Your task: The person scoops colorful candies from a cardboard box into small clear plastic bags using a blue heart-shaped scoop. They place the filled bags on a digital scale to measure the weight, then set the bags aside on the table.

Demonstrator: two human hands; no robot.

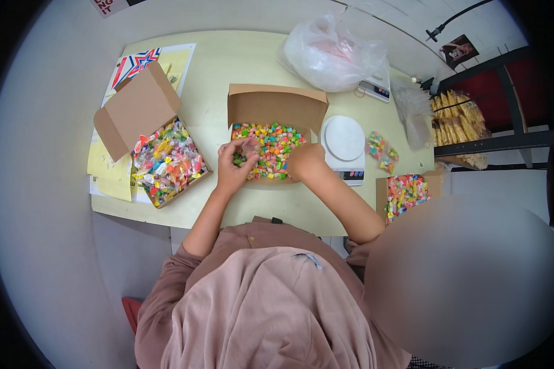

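An open cardboard box [277, 108] stands before me, its lid folded up at the back. Small colourful cube-like candies [272, 143] cover its bottom. My left hand [234, 166] is at the box's left side, thumb and fingers around a small clear plastic bag or cup [251, 146]; which of the two is unclear. My right hand [306, 160] reaches over the right part of the candies. Its back faces the camera and hides the fingers, so what they hold cannot be seen. Just right of that hand sits a white digital kitchen scale [344, 147] with a round platform.
At left, an open cardboard box [141, 110] holds wrapped candies [171, 161] on yellow papers [108, 161]. Small filled candy packets [382, 150] lie right of the scale. Farther back are a large plastic bag [328, 55], a second scale [375, 89] and clear bags [411, 110]. Another candy box [406, 193] stands front right.
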